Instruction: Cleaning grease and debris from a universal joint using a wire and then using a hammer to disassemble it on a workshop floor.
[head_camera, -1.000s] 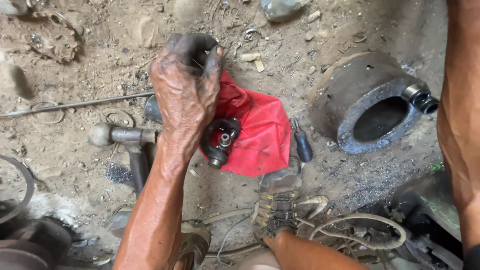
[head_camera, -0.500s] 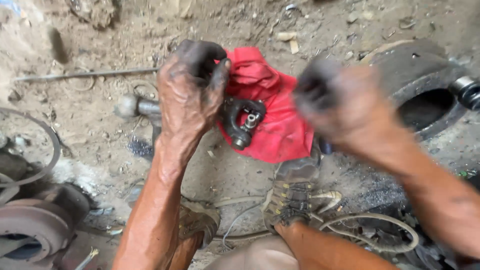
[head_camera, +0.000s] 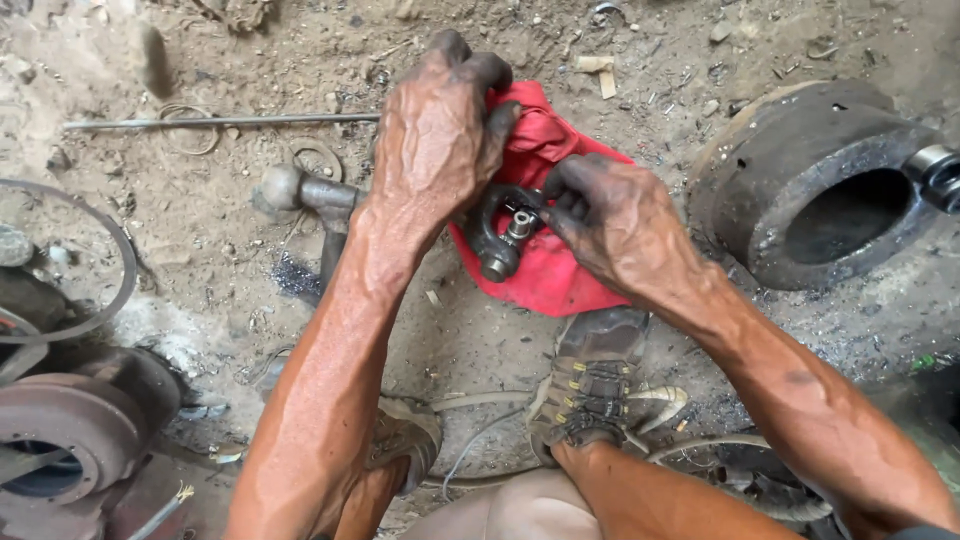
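Yoke (head_camera: 497, 232): dark, greasy metal U-shape w/ small silvery stub in its fork, held just above red cloth (head_camera: 545, 265), which lies on dirt floor (head_camera: 700, 40).

Left hand (head_camera: 435, 140): clenched over upper end of yoke, fingers curled onto cloth's top edge; grip firm, back of hand to camera.

Right hand (head_camera: 620, 220): blackened fingertips pinching at yoke's silvery stub from cloth's right side; grip closed on yoke.

Around cloth:
- Left: hammer (head_camera: 300, 195), head on floor, partly under left forearm.
- Upper left: thin rod (head_camera: 220, 121) flat on floor.
- Right, near: heavy steel ring (head_camera: 800, 175), dark hollow centre.
- Below, touching edge: worn shoe (head_camera: 590, 385).
- Far lower left: rusty pulley (head_camera: 70, 430), well apart.
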